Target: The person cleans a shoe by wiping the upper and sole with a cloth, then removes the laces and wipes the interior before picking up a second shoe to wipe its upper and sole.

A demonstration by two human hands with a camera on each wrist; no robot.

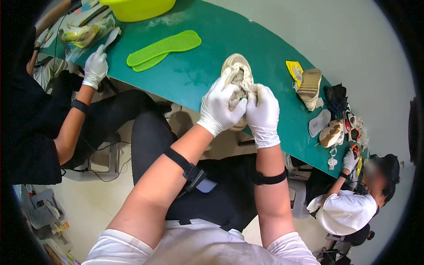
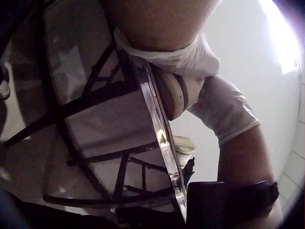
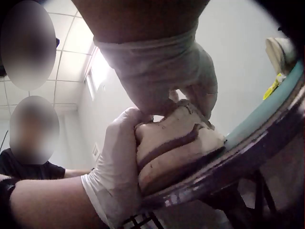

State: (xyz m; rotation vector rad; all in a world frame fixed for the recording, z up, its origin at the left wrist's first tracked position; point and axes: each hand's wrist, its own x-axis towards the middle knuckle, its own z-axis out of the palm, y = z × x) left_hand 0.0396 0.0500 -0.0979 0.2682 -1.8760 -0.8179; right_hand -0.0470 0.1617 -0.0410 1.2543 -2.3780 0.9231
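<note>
A worn off-white sneaker (image 1: pixel 239 62) stands at the near edge of the green table, its toe pointing away from me. Both my hands wear white gloves. My left hand (image 1: pixel 221 106) grips the sneaker's left side, fingers curled at the opening near the tongue. From the other side, my right hand (image 1: pixel 263 110) pinches the opening's edge, its thumb close to the left one. In the right wrist view, a dark stripe runs along the side of the sneaker (image 3: pixel 167 157), and the left hand (image 3: pixel 114 162) wraps its end. The hands cover most of the laces and the heel.
Two bright green insoles (image 1: pixel 165 49) lie overlapped at the left, with a yellow-green basin (image 1: pixel 139 9) beyond. At the right are another shoe (image 1: pixel 310 86), a yellow packet (image 1: pixel 294 70) and a grey insole (image 1: pixel 319 123). People sit on either side, one holding a white tool (image 1: pixel 112 38).
</note>
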